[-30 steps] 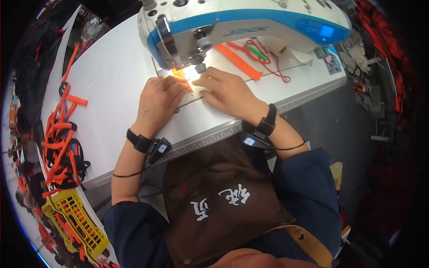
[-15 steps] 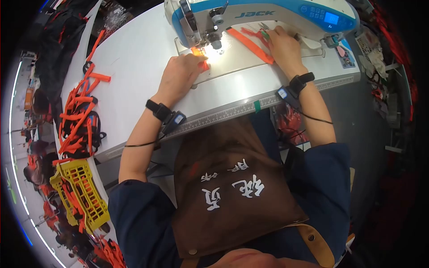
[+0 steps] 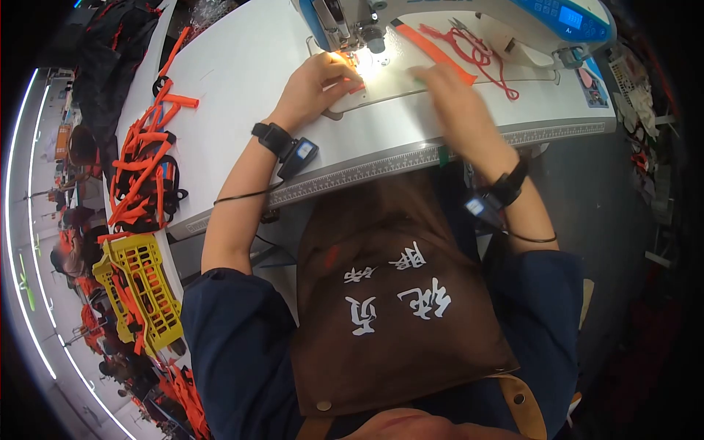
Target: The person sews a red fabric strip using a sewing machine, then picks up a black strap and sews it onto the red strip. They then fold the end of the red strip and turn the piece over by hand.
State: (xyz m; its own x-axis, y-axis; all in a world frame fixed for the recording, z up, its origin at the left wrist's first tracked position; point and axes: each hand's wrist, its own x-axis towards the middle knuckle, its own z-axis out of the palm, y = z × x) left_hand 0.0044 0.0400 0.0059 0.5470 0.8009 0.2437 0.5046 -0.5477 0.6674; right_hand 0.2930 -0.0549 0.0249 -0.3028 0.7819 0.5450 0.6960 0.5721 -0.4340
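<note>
while the left hand [image 3: 317, 82] bends over the bed of the sewing machine [image 3: 506, 13], its thumb and fingers are drawn together on the near end of a small piece of orange cloth [image 3: 358, 88]. that piece lies under the machine's head beside the needle, set back from the front edge of the worktop [image 3: 235, 95], with its far part in bright light and partly covered by the fingers. it is right at the left hand's fingertips and apart from the right hand [image 3: 462, 110].

the right hand is over the worktop to the right of the cloth, between it and the worktop's right edge. its fingers are only slightly bent and hold a small green thing [image 3: 419, 76] at their tips; blur hides the exact grip. just behind this hand lies a long orange strip [image 3: 438, 53], and to the right of the strip a red cord [image 3: 502, 73] lies in loops.

along the front edge runs a ruler [image 3: 396, 163]. a heap of orange and black straps [image 3: 147, 172] sits at the left edge, and a yellow basket [image 3: 163, 339] stands just past the front left corner.
</note>
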